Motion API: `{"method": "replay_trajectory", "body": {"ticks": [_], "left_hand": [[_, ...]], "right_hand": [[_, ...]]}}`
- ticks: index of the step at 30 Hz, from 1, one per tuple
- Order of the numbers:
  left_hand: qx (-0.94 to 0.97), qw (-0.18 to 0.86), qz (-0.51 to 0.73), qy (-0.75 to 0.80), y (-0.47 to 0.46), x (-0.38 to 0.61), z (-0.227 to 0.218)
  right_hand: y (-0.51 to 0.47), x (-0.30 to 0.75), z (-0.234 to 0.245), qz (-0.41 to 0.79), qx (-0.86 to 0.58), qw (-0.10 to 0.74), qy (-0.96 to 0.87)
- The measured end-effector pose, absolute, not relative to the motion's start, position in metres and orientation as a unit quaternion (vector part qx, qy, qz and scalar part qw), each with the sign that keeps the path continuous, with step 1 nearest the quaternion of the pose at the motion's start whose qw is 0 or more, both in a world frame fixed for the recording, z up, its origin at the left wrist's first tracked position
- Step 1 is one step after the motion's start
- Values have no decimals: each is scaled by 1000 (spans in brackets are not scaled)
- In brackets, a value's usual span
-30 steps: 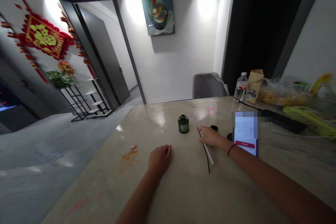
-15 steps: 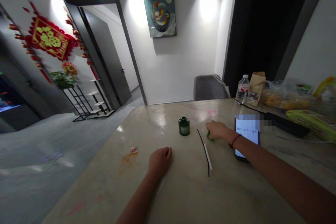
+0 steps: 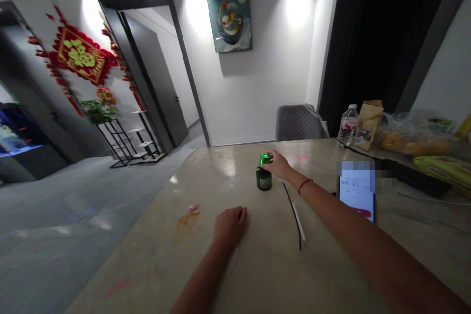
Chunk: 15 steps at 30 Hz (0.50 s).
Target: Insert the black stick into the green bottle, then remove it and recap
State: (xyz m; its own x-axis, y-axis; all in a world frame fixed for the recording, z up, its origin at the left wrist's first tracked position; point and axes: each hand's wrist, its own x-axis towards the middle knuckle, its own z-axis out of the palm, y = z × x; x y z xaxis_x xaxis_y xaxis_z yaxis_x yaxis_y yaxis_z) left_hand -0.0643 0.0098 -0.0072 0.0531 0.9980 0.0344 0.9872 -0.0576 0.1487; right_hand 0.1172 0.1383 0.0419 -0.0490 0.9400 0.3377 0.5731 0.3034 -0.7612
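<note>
A small dark green bottle (image 3: pixel 264 179) stands upright on the beige marble table (image 3: pixel 257 265). My right hand (image 3: pixel 278 164) holds a shiny green cap (image 3: pixel 264 159) right over the bottle's mouth, fingers pinched round it. My left hand (image 3: pixel 231 223) rests on the table nearer me, fingers curled loosely with nothing in them. A thin black stick (image 3: pixel 293 211) and a white stick (image 3: pixel 299 228) lie side by side on the table just right of the bottle, under my right forearm.
A phone (image 3: pixel 356 197) with a lit screen lies right of my arm. Along the right edge are a water bottle (image 3: pixel 347 125), a paper bag (image 3: pixel 368 117), food bags and a dark tray. A grey chair (image 3: pixel 299 122) stands behind. An orange stain (image 3: pixel 187 220) marks the table's left.
My right hand left the sticks, picked the green cap up from the table by the phone, and carried it left onto the bottle's top. My left hand stayed put.
</note>
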Motion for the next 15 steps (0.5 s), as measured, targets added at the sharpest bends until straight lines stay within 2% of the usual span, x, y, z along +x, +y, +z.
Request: {"method": "replay_trajectory", "body": {"ticks": [4, 10, 15], "left_hand": [[723, 40, 64, 686, 10, -64, -8], [721, 48, 62, 689, 9, -64, -6], [718, 58, 60, 691, 10, -64, -5]], "right_hand": [[138, 112, 37, 223, -524, 366, -736], [117, 118, 34, 430, -485, 470, -600], [97, 130, 22, 455, -512, 517, -513]]}}
